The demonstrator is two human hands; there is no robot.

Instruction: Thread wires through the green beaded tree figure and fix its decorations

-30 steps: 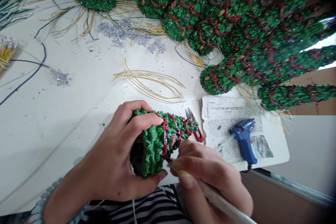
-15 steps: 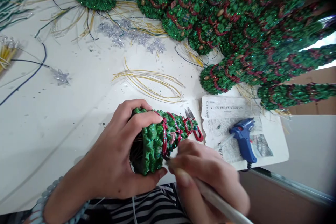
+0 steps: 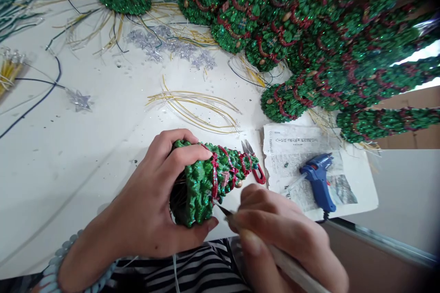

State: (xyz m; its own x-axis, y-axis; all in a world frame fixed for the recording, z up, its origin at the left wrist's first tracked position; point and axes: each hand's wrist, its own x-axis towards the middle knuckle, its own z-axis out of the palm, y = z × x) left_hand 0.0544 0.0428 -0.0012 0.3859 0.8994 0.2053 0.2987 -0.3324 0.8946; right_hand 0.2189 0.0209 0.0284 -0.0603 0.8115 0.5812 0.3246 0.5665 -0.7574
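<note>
A small green glittery Christmas tree ornament (image 3: 201,187) with red garlands lies on its side, its tip pointing right. My left hand (image 3: 147,197) is wrapped around its wide base, fingers over the top and thumb underneath. The base looks hollow, with thin wires inside. In my right hand (image 3: 275,233) is a pen-like tool (image 3: 225,211) with a pale handle and a dark pointed tip. That tip is at the tree's lower red garland; whether it touches cannot be made out. Beyond the tree's tip lie small snips (image 3: 258,174) with red handles.
Several finished-looking trees (image 3: 285,100) stand along the back and right. A blue glue gun (image 3: 319,183) rests on newspaper (image 3: 285,146) at the right. Yellow wires (image 3: 192,105), clear plastic stars (image 3: 185,48) and a wired star (image 3: 79,100) lie on the white table (image 3: 85,155).
My right hand has drawn back slightly right and down, so more of the tool's dark tip shows. My left hand and the tree have barely moved.
</note>
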